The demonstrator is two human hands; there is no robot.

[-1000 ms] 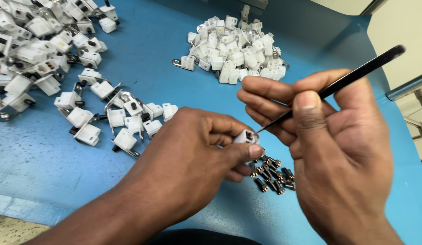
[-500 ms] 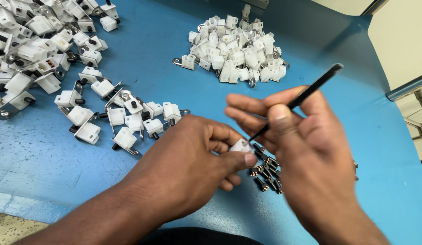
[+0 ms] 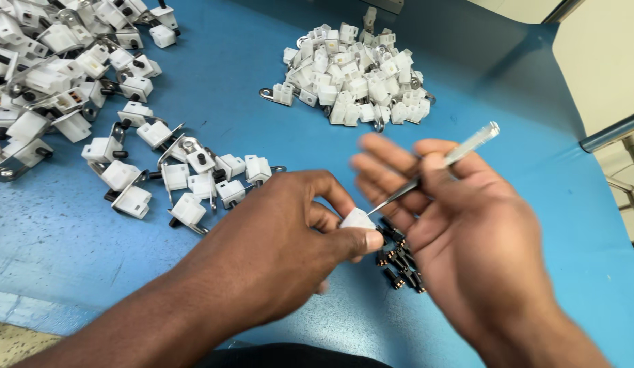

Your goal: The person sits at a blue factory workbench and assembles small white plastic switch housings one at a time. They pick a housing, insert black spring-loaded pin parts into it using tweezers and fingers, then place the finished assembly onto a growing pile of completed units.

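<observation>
My left hand pinches a small white plastic connector block between thumb and fingers, just above the blue table. My right hand holds thin metal tweezers with the tip touching the top of the white block; the hand is motion-blurred. A small cluster of black parts with copper ends lies on the table directly beneath both hands.
A heap of white blocks lies at the far centre. Loose white blocks with metal brackets spread across the left, thickening into a large pile at the top left. A metal rail stands beyond the table's right edge.
My right hand and the tweezers have shifted slightly left and lower, with the tweezers tilted flatter. My left hand keeps the white block in nearly the same spot.
</observation>
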